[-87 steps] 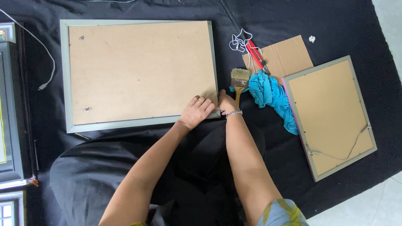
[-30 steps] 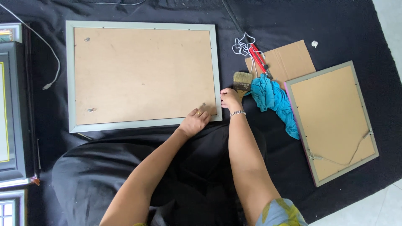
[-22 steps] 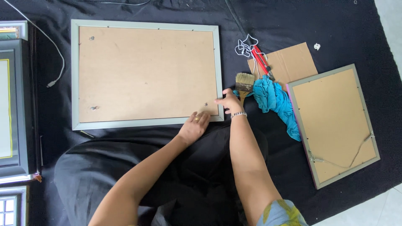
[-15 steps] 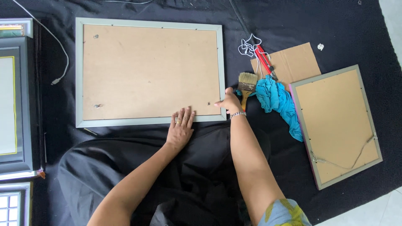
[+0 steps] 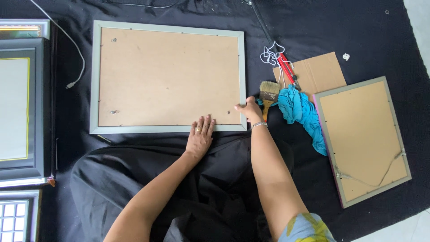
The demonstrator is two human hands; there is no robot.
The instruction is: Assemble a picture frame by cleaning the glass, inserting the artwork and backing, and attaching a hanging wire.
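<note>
A large silver picture frame [image 5: 96,76] lies face down on black cloth, its brown backing board [image 5: 165,74] up. My left hand [image 5: 200,136] rests flat on the frame's near edge, fingers spread, a ring on one finger. My right hand [image 5: 249,112], with a bracelet at the wrist, pinches the frame's near right corner. A paintbrush [image 5: 269,92] lies just right of that hand.
A blue rag [image 5: 302,112], red-handled pliers [image 5: 286,71], white cord [image 5: 270,53] and a cardboard piece [image 5: 319,71] lie to the right. A smaller frame [image 5: 363,139] lies face down further right. Dark frames [image 5: 20,112] are stacked at the left with a white cable [image 5: 76,49].
My left hand slid left along the frame's near edge and flattened. My right hand stayed at the near right corner. The view shifted slightly.
</note>
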